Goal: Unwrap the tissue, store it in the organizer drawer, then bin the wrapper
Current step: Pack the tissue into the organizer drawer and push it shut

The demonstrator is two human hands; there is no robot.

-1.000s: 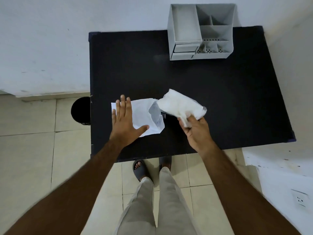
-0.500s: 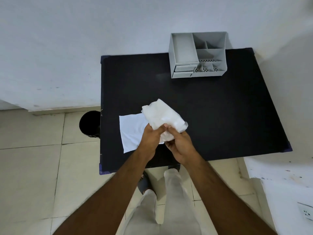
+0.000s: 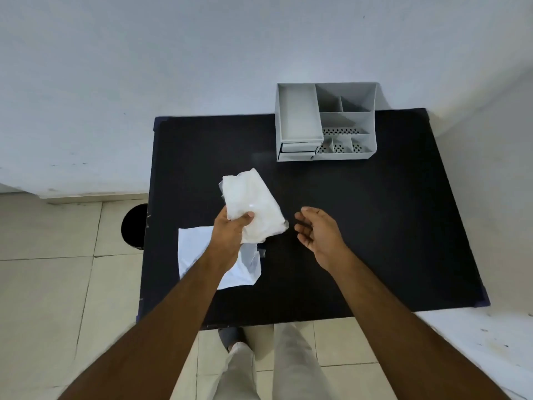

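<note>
My left hand (image 3: 230,229) grips a soft white tissue bundle (image 3: 253,206) and holds it above the black table (image 3: 375,226). Under my left forearm the white plastic wrapper (image 3: 193,252) lies flat on the table near its left edge. To the right of the tissue, a little apart from it, my right hand (image 3: 320,229) hovers with its fingers apart and nothing in it. The grey organizer (image 3: 326,122) stands at the table's far edge, with two small drawers (image 3: 298,151) shut at its front left.
A round black bin (image 3: 134,226) stands on the tiled floor against the table's left side. A white wall runs behind the table and another along its right. My legs and a sandal (image 3: 227,337) show below the table's near edge.
The tissue passed from my right hand, through both hands together, into my left hand alone. My right hand let go and drew off to the right. The wrapper stayed on the table.
</note>
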